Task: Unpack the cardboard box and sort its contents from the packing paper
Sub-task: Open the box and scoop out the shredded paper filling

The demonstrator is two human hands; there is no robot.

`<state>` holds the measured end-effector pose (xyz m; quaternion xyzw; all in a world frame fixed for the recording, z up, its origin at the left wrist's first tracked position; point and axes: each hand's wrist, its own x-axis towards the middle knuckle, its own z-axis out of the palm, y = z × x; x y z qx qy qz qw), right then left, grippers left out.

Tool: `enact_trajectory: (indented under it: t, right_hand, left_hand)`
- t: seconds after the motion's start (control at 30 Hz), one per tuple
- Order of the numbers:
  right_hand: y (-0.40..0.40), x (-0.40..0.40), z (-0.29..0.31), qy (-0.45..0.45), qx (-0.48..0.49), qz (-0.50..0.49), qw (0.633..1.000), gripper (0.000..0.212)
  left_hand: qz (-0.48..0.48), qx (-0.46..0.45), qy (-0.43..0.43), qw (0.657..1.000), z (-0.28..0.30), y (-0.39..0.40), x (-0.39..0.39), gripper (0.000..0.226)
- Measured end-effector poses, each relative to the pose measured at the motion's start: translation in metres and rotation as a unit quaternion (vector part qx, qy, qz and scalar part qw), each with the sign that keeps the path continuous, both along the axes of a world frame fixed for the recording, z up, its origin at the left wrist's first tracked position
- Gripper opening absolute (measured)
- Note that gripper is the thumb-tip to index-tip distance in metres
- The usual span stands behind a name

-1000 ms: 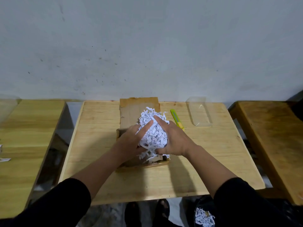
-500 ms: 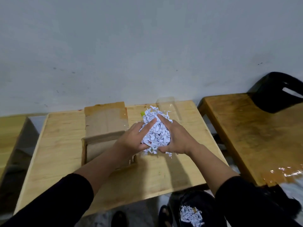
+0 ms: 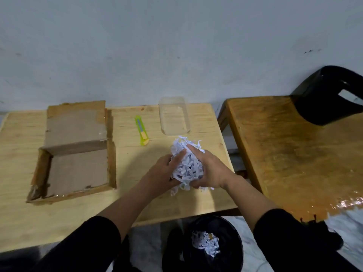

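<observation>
Both hands cup one loose wad of shredded packing paper point(image 3: 187, 163) between them, above the right part of the wooden counter point(image 3: 176, 205). The left hand point(image 3: 163, 171) curls round its near-left side and the right hand point(image 3: 208, 169) wraps the other flank, fingers bent into the strips. A few strands dangle beneath.

The cardboard box point(image 3: 74, 160) sits well apart to the left, flaps open, and what shows of its inside looks bare. A black bin point(image 3: 204, 246) stands on the floor just below the counter's near edge, with some shredded paper already in it. That looks like where this wad belongs.

To do it cleanly, I would keep both palms pressed inward so the bundle stays compact, draw it back over the counter edge and lower it close to the bin's mouth before letting go. Dropped from height, the strips would scatter. Whether anything is buried inside the wad I cannot tell, so a gentle squeeze to feel for something solid seems wise first.

The yellow-green utility knife point(image 3: 141, 133) and the clear plastic container point(image 3: 174, 116) lie farther back, out of the path.
</observation>
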<state>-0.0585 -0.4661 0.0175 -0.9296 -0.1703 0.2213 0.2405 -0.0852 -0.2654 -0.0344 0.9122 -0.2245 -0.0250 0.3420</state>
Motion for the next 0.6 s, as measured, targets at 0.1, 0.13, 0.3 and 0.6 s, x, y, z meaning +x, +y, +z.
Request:
enact_trajectory:
  t: [0.1, 0.13, 0.3, 0.6]
  right_hand:
    - [-0.005, 0.003, -0.02, 0.021, -0.005, 0.022, 1.0, 0.116]
    - [-0.004, 0.004, -0.026, 0.025, -0.001, 0.026, 0.999, 0.113]
    - [-0.001, 0.005, -0.041, 0.016, 0.074, 0.024, 0.997, 0.105]
    - [-0.018, 0.015, -0.029, -0.128, 0.113, 0.007, 0.985, 0.086]
  left_hand:
    - [0.024, 0.027, 0.024, 0.999, -0.015, -0.007, -0.007, 0.081]
    - [0.034, 0.035, 0.027, 0.998, -0.018, -0.008, -0.009, 0.08]
    - [0.069, 0.053, 0.056, 0.995, -0.025, -0.003, -0.009, 0.078]
    - [0.129, 0.028, 0.032, 0.991, -0.009, 0.008, -0.004, 0.071]
